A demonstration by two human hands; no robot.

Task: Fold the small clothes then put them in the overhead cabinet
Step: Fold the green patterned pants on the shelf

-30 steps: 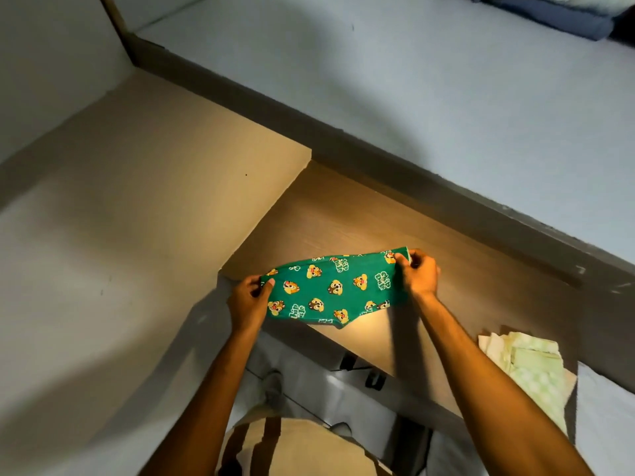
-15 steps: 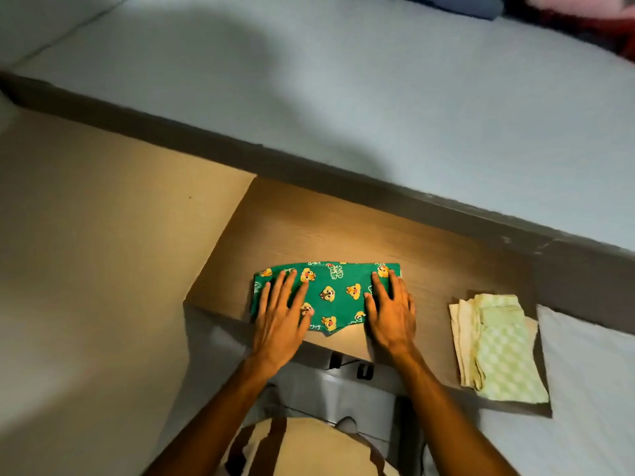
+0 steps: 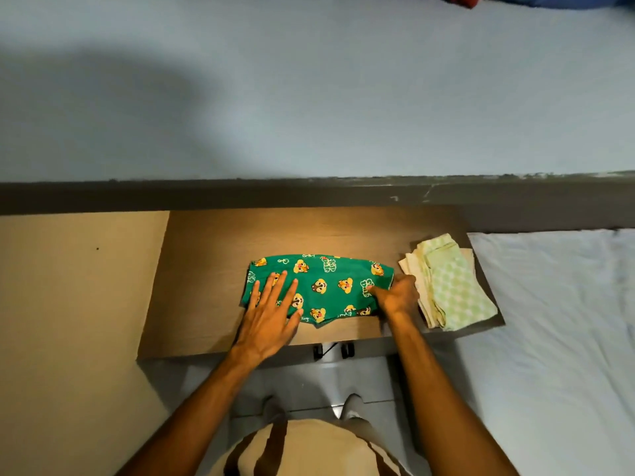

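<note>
While the green printed garment lies flat on the wooden table, I read its long axis as running left to right, parallel to the table's near edge, and that is the relation my next fold turns on. My left hand rests palm down on the garment's left end, fingers spread apart and flat on the cloth, gripping nothing. My right hand sits at the garment's right end, fingers curled in toward the cloth's edge; they seem to pinch or tuck that end, though I cannot tell for sure whether any fabric is actually caught between them. So each hand covers its own end of the long axis, and the middle of the cloth lies bare between them. I judge the right hand the better placed to carry its end leftward across the middle, with the left hand pinning the other end. Just right of the garment, near but apart from it, lies a folded stack of pale green checked cloths, which the right hand almost touches. No cabinet is in view.
</note>
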